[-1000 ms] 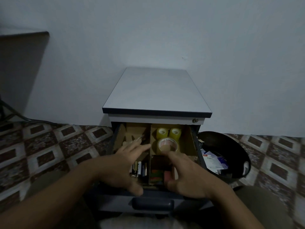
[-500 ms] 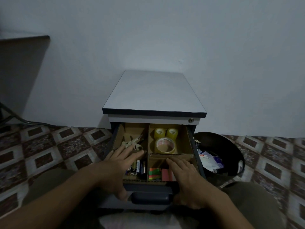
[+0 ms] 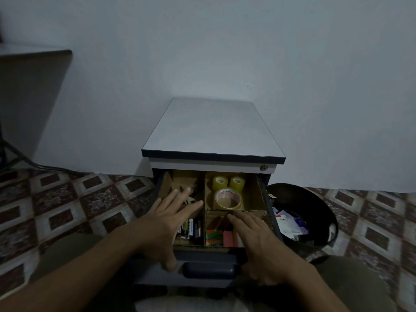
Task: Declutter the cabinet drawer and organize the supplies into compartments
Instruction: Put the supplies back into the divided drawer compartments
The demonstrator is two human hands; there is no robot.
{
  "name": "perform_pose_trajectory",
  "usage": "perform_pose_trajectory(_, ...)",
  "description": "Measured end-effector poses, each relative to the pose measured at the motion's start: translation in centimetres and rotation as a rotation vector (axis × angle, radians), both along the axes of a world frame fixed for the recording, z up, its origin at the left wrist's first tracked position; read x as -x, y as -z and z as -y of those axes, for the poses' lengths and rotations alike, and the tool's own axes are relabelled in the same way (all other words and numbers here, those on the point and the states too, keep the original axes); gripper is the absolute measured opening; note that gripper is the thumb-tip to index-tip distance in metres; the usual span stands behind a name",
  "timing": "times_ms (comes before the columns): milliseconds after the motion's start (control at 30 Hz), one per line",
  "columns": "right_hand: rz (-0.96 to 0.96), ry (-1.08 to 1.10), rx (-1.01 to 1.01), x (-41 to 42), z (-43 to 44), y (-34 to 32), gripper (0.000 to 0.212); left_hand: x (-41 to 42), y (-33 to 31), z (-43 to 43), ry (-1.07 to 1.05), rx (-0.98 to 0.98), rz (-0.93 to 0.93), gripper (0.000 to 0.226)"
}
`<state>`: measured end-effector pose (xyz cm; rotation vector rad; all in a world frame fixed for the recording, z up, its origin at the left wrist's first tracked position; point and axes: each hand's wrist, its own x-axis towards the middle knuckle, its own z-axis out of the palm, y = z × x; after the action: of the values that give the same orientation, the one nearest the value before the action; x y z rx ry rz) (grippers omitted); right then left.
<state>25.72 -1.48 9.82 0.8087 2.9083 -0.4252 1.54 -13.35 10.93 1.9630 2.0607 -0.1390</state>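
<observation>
**Drawer open, both hands flat over it, nothing gripped**

- drawer (image 3: 155,274) is pulled out of the cabinet (image 3: 211,129), front panel nearest the camera
- cardboard divider (image 3: 204,194) splits it into four compartments
- far-right compartment: two small yellow tape rolls (image 3: 220,183) side by side at the far edge, large tape roll (image 3: 227,199) lying flat just in front, touching them
- near-left compartment: batteries (image 3: 188,228) and a few dark pen-like items, lying front to back
- near-right compartment: neon sticky notes (image 3: 213,237) on the left, pink pad (image 3: 230,238) just beside them
- far-left compartment: something pale under the fingertips, too hidden to identify
- left hand (image 3: 165,224): fingers straight and spread over the left side, tips reaching the far-left compartment, thumb down by the front panel; holds nothing
- right hand (image 3: 258,242): fingers straight over the near-right compartment, tips at the cross wall, thumb at the front panel; holds nothing
- can't tell if either palm touches the contents
- black bin (image 3: 319,206) stands on the patterned tile floor (image 3: 67,210) just right of the cabinet, with paper waste (image 3: 290,224) inside
- cabinet backs onto a plain wall (image 3: 225,41)
</observation>
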Motion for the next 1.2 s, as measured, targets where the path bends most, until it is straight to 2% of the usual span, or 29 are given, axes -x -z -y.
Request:
perform_pose_trajectory(367, -0.077, 0.076, -0.128, 1.4, -1.7, 0.4, 0.107, 0.6, -0.2, -1.8, -0.099, -0.069, 0.019, 0.14)
perform_pose_trajectory(533, -0.194, 0.169, -0.235, 2.4, -2.9, 0.5, 0.092, 1.1, -0.5, -3.5, -0.225, -0.137, 0.035, 0.137)
perform_pose_trajectory(600, -0.251, 0.213, -0.253, 2.8, -3.4, 0.7, 0.08, 1.3, -0.4, -4.0, -0.282, -0.181, 0.039, 0.133)
perform_pose_trajectory(733, -0.298, 0.319, -0.348, 3.7, -4.1, 1.5, 0.057, 1.6, 0.0, -4.5, -0.377, -0.31, -0.037, 0.113)
perform_pose_trajectory(933, -0.403, 0.513, -0.478, 5.5, -4.1, 2.9, 0.049, 0.4, 1.7, -4.8, -0.528, -0.571, -0.261, 0.05)
perform_pose_trajectory(967, -0.429, 0.525, -0.494, 5.6, -3.9, 3.1, 0.046, 0.0, 2.1, -4.7, -0.538, -0.628, -0.237, 0.039)
perform_pose_trajectory(1033, -0.504, 0.565, -0.411, 5.8, -3.5, 3.5, 0.032, -0.6, 2.6, -4.5, -0.595, -0.681, -0.046, 0.025)
perform_pose_trajectory(1100, -0.528, 0.685, -0.175, 5.8, -2.9, 3.2, 0.018, -1.1, 3.1, -4.5, -0.722, -0.579, 0.211, 0.039)
perform_pose_trajectory(1200, -0.555, 0.835, 0.153, 5.8, -2.6, 3.4, 0.025, -1.5, 4.1, -4.8, -0.855, -0.405, 0.555, 0.054)
